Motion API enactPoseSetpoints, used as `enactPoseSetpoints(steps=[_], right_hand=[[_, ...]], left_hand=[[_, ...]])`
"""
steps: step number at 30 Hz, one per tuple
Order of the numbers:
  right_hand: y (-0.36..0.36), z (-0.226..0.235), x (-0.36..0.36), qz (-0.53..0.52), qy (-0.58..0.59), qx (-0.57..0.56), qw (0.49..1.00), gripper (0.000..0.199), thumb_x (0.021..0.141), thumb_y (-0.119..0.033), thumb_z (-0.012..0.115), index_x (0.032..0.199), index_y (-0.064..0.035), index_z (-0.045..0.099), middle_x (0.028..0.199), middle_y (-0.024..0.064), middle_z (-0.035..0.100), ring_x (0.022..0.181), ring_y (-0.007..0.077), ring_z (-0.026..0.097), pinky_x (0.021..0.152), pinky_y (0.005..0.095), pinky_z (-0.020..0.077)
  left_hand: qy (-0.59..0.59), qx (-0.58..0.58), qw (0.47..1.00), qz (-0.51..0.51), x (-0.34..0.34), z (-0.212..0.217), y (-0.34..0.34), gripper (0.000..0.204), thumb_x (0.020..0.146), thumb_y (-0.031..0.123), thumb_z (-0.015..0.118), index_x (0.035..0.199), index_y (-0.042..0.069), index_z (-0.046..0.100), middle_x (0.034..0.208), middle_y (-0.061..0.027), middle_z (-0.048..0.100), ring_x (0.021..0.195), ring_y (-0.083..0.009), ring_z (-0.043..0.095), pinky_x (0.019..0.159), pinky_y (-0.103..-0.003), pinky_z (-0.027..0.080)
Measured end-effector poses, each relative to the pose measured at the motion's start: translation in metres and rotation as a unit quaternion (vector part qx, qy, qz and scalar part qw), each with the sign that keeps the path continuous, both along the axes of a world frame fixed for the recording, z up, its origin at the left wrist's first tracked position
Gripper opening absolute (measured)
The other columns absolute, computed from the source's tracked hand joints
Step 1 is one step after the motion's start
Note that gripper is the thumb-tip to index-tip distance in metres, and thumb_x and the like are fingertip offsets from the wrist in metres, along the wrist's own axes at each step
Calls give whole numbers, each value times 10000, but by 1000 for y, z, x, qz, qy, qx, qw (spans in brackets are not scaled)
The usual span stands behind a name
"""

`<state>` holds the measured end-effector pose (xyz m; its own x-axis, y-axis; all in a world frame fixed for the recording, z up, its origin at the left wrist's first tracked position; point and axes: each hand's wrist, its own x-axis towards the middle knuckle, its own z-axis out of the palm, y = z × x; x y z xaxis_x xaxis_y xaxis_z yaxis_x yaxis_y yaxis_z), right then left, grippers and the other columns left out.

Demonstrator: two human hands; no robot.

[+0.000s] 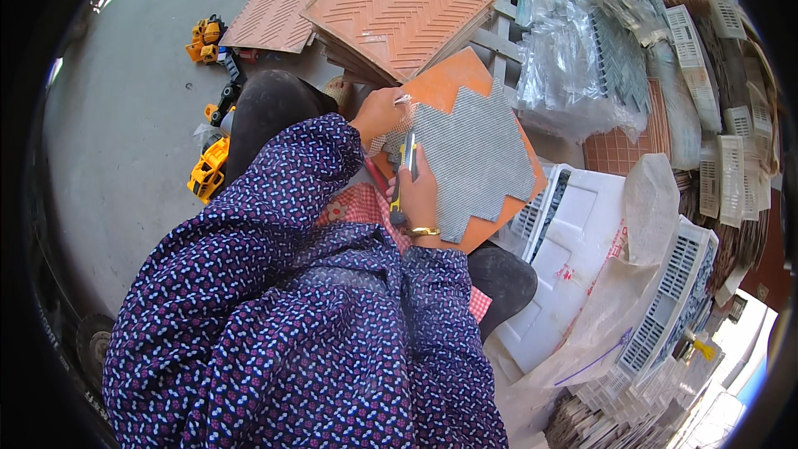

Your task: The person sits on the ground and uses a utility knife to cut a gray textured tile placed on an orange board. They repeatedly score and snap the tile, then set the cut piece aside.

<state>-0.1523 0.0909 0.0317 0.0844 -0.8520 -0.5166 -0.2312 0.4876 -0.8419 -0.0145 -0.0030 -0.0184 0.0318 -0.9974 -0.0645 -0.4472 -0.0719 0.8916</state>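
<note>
A grey mosaic tile sheet (482, 162) with a zigzag edge and mesh over its face lies on an orange board (453, 83) across my lap. At the sheet's upper left corner, my left hand (379, 119) pinches a loose flap of mesh (402, 119). My right hand (421, 195) wraps round a yellow and black utility knife (406, 166), which points away from me over the sheet's left edge. Whether the blade touches the mesh I cannot tell.
Ahead stands a stack of orange herringbone trays (399, 8). Toy trucks (209, 168) sit on the floor at left. To the right are plastic-wrapped mosaic sheets (573, 58), a white panel (565, 258), and several white slotted trays (665, 299).
</note>
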Motion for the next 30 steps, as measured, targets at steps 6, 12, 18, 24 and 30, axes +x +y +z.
enactPoseSetpoints(steps=[6, 12, 18, 24, 30], right_hand=[[14, -8, 8, 28, 28, -25, 999, 556, 853, -83, 440, 1373, -67, 242, 632, 85, 556, 476, 134, 544, 436, 273, 458], [5, -16, 18, -13, 16, -56, 998, 563, 849, -79, 439, 1373, -56, 232, 623, 79, 557, 494, 140, 558, 454, 274, 464], [20, -27, 27, 36, 84, -125, 988, 546, 840, -79, 436, 1352, -21, 255, 630, 95, 577, 502, 160, 581, 465, 281, 469], [9, -44, 37, 1, 107, -152, 983, 527, 836, -81, 456, 1328, 5, 287, 663, 120, 584, 518, 169, 595, 465, 292, 474], [22, -23, 40, 3, 125, -182, 975, 530, 813, -82, 501, 1308, -4, 331, 755, 222, 599, 633, 342, 595, 586, 404, 470]], left_hand=[[45, 33, 998, 9, 6, -7, 0, 224, 761, 125, 570, 915, -37, 588, 779, -189, 609, 712, -266, 604, 653, -334, 455], [28, 30, 999, -10, 1, 9, 1, 250, 759, 127, 565, 955, -25, 595, 838, -220, 609, 801, -339, 602, 698, -364, 461], [38, 20, 999, 7, 10, 2, 2, 234, 767, 128, 561, 942, -26, 584, 801, -194, 607, 753, -296, 593, 681, -343, 455], [21, 5, 999, -42, 6, 7, 1, 214, 764, 119, 557, 911, -33, 589, 769, -204, 603, 710, -327, 595, 645, -350, 453], [56, 67, 996, 23, 24, -9, 0, 165, 765, 117, 562, 839, -28, 591, 693, -156, 604, 627, -255, 585, 597, -333, 445]])
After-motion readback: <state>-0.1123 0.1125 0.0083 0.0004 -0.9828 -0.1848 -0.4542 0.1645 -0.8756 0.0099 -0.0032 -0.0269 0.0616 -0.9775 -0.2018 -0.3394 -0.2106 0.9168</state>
